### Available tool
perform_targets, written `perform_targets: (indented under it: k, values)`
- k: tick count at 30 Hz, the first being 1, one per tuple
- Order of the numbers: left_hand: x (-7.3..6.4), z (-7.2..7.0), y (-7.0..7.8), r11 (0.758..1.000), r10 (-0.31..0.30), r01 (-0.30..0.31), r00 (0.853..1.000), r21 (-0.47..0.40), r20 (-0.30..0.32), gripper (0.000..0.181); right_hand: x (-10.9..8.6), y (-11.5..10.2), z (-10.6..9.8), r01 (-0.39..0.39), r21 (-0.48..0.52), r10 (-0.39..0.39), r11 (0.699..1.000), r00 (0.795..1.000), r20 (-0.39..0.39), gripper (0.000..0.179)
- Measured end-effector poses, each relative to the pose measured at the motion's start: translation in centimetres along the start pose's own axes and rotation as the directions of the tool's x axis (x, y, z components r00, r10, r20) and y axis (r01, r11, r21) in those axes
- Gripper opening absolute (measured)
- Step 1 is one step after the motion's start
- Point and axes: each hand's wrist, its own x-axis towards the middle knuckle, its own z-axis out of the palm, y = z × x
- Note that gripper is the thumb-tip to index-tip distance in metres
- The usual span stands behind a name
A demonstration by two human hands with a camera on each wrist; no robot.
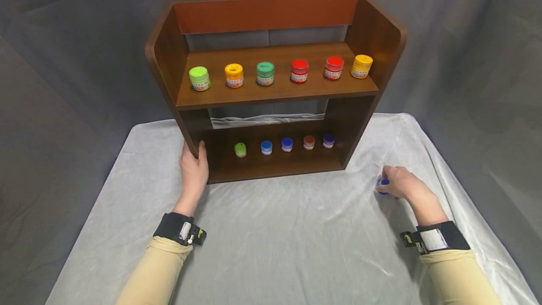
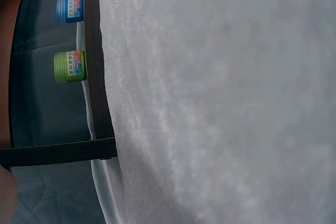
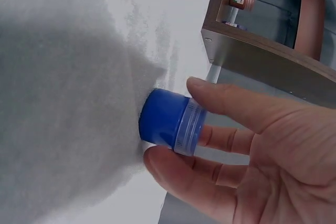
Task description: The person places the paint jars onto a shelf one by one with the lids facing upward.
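Note:
A brown wooden two-tier shelf (image 1: 277, 102) stands on the grey cloth. My left hand (image 1: 195, 166) grips the lower edge of its left side panel, the thumb at the front. In the left wrist view only a sliver of that hand shows beside the panel. Out to the right of the shelf, my right hand (image 1: 404, 182) holds a small blue paint jar (image 3: 167, 118) with a clear lid between thumb and fingers. The jar's base is at the cloth; whether it touches I cannot tell. In the head view the fingers partly cover this jar (image 1: 383, 184).
Several paint jars line the upper tier, among them a light green jar (image 1: 199, 79) and a yellow jar (image 1: 362, 66). The lower tier bears several more, including a brown-red jar (image 1: 309, 142). Grey curtains (image 1: 457, 60) hang behind and beside the cloth-covered table (image 1: 288, 248).

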Motion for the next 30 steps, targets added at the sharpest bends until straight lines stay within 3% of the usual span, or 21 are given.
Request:
perform_targets:
  k: [3,8,15,20,24,30]
  values:
    - [-0.1,0.1,0.0,1.000,0.005,-0.005,1.000,-0.003,0.003,0.038,0.0,0.0,0.1,0.022,-0.025,-0.023,0.999,0.999,-0.025,0.025]
    - [-0.1,0.1,-0.1,1.000,0.013,-0.013,1.000,-0.006,-0.001,0.038,0.2,-0.5,-0.1,0.123,-0.055,-0.128,0.991,0.986,-0.103,0.023]
    - [0.0,0.0,0.0,1.000,0.006,-0.006,1.000,0.002,-0.008,0.038,0.7,-1.3,-0.1,0.273,-0.072,-0.282,0.959,0.937,-0.204,0.020]
    - [-0.1,-0.1,0.0,1.000,-0.001,0.001,1.000,0.006,-0.004,0.037,1.1,-1.6,0.6,0.335,-0.075,-0.343,0.939,0.904,-0.257,0.020]
    - [-0.1,-0.1,0.1,1.000,-0.003,0.003,1.000,0.002,0.006,0.037,1.3,-1.9,1.0,0.349,-0.072,-0.355,0.934,0.899,-0.256,0.019]
    - [0.0,0.0,0.2,1.000,-0.007,0.007,1.000,-0.003,0.010,0.038,1.6,-2.5,1.1,0.322,-0.058,-0.327,0.945,0.919,-0.220,0.013]
